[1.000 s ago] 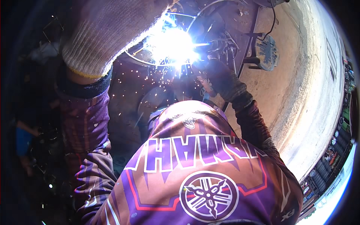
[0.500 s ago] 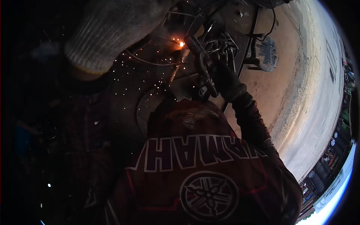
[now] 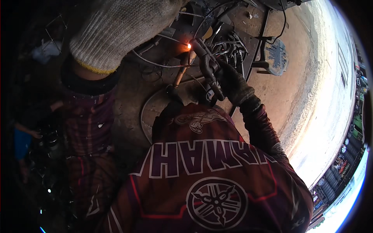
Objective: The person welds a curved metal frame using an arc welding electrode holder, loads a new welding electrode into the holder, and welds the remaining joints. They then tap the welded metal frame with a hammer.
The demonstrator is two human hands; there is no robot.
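Note:
My left hand, in a pale knitted glove with a yellow cuff edge, fills the upper left; its fingers are hidden or cut off by the upper edge. Beyond it an orange glow burns at the top of an upright copper-brown tube. A thin pale rod runs from beside the glove toward the glow. In a dark glove, my right hand is closed around a dark, curved metal tool, whose rounded end reaches close to the glowing spot. The tool's exact kind is unclear.
Cut metal pieces lie heaped on a dark table beyond my right hand. A pale plastic stool stands right of it. A cable curves across the floor. Another person's arm shows at the dim lower left.
The scattered sparks are gone and the glow is smaller. The whole picture is brighter. Both hands stay nearly in place.

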